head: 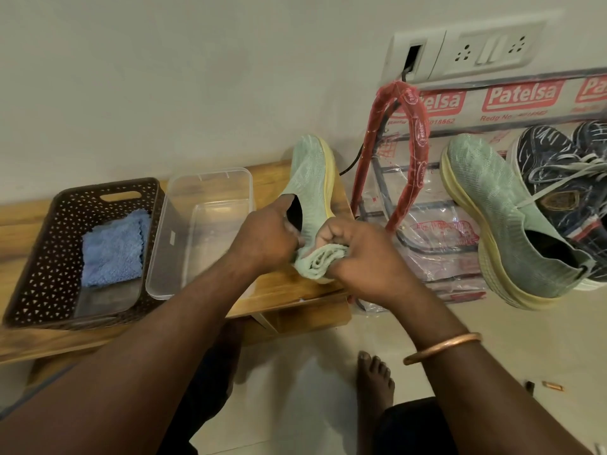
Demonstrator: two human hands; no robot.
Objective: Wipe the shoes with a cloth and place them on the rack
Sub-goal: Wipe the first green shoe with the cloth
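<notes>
Now both hands are wiping a mint-green knit slip-on shoe [312,172] at the right end of the low wooden bench [292,300].
The left hand [266,234] is gripping the shoe's collar while the right hand [358,254] is clutching a pale green folded cloth [323,261] against its heel; the matching shoe [492,208] is sitting on the plastic-wrapped rack [410,152] right of the bench.

The heel of the held green shoe [312,178] is hidden under the pale cloth [320,262], the left hand [266,238] and the right hand [356,254]. Right of that shoe, the rack [418,133] and the dark blue shoes [558,165] are cut off by the frame edge. The floor bits [553,386] to its lower right are too small to identify.
</notes>
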